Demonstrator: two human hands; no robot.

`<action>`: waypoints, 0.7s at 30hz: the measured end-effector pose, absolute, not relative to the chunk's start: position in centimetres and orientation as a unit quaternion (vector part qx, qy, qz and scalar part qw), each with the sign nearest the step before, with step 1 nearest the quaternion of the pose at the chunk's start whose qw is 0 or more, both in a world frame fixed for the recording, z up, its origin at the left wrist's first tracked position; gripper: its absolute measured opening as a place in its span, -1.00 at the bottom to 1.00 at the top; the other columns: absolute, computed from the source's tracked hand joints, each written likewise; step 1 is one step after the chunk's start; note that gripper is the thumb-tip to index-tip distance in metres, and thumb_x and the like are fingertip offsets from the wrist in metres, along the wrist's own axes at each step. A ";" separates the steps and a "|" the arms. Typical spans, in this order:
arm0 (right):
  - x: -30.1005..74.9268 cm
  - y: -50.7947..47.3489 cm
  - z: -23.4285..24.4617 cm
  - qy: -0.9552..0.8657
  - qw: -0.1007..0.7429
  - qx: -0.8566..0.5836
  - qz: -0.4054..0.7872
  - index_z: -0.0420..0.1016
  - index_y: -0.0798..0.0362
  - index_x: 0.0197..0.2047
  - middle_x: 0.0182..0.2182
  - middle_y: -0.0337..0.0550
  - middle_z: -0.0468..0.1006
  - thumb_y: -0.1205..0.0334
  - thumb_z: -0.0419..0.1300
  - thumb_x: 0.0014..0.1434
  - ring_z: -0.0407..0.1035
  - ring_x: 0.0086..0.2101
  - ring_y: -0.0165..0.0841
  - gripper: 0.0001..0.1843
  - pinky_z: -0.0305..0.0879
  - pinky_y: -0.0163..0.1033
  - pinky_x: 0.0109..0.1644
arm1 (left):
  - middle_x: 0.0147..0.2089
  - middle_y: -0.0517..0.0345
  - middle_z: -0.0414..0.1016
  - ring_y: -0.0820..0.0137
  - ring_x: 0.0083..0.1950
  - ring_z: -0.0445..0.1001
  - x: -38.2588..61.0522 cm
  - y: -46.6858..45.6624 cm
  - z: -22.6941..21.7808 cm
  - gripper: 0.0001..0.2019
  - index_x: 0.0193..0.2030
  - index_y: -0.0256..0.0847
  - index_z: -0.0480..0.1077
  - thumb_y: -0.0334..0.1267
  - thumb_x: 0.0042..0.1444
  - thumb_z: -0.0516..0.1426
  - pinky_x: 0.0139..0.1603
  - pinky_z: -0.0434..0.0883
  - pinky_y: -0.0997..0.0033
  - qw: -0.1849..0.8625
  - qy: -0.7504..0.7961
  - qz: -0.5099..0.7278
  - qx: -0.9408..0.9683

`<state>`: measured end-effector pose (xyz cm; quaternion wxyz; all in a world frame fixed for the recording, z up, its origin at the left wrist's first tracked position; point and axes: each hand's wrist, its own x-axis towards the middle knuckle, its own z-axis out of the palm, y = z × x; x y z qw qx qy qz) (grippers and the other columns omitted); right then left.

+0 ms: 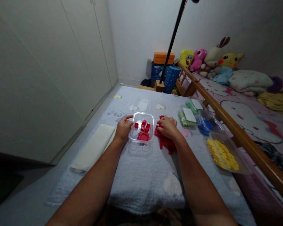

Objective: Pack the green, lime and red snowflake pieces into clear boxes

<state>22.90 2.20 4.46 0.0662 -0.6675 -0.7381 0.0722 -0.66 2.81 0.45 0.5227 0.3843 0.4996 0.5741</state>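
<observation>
A clear plastic container (pixel 153 121) stands on the cloth-covered table in front of me, with several red toy building bricks (pixel 143 136) lying inside it. My left hand (pixel 124 128) grips the container's left rim, fingers bent against its wall. To the right of the container lies a loose pile of red toy building bricks (pixel 166 143). Over the far part of that pile is my right hand (pixel 168 127), its fingers curled down among the pieces. What sits between those fingertips, if anything, is hidden.
A clear lid (pixel 143 105) lies behind the container. At right stand clear boxes of green pieces (pixel 188 117), blue pieces (pixel 205 126) and yellow pieces (pixel 223 155). A folded cream cloth (pixel 94 146) lies left. A wooden bed rail (pixel 240 128) borders the table's right side.
</observation>
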 end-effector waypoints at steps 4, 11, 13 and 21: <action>22.4 1.5 3.9 -0.762 0.034 -0.644 0.060 0.64 -0.02 0.07 0.26 0.07 0.43 0.08 0.32 0.18 0.17 0.24 0.05 -0.61 -0.07 0.23 0.35 | -0.60 0.45 0.16 0.53 -0.59 0.09 -0.7 2.9 0.3 -0.49 0.00 -0.29 0.48 -0.27 -0.20 0.21 -0.55 0.08 0.51 0.521 0.499 0.573 0.389; 22.1 1.5 3.3 -0.749 0.055 -0.659 0.054 0.60 0.00 -0.01 0.20 0.05 0.47 0.15 0.31 0.17 0.17 0.23 0.02 -0.69 -0.07 0.20 0.36 | -0.59 0.45 0.18 0.53 -0.60 0.10 -0.6 2.7 0.3 -0.48 0.01 -0.28 0.47 -0.28 -0.21 0.20 -0.55 0.10 0.51 0.527 0.497 0.574 0.381; 22.2 1.5 3.3 -0.744 0.079 -0.661 0.057 0.58 0.01 -0.02 0.13 0.05 0.50 0.20 0.32 0.16 0.22 0.19 -0.01 -0.71 -0.03 0.14 0.33 | -0.59 0.45 0.19 0.52 -0.60 0.12 -0.6 2.8 0.3 -0.48 0.00 -0.28 0.47 -0.27 -0.21 0.20 -0.55 0.11 0.51 0.529 0.498 0.572 0.381; 22.7 2.1 3.8 -0.723 0.183 -0.653 0.133 0.52 0.00 -0.30 -0.28 -0.16 0.62 0.36 0.27 0.12 0.42 -0.12 -0.18 -0.93 0.10 0.01 0.15 | -0.60 0.45 0.18 0.53 -0.59 0.08 -0.6 2.8 0.3 -0.48 -0.01 -0.30 0.47 -0.26 -0.20 0.20 -0.55 0.08 0.51 0.520 0.499 0.574 0.389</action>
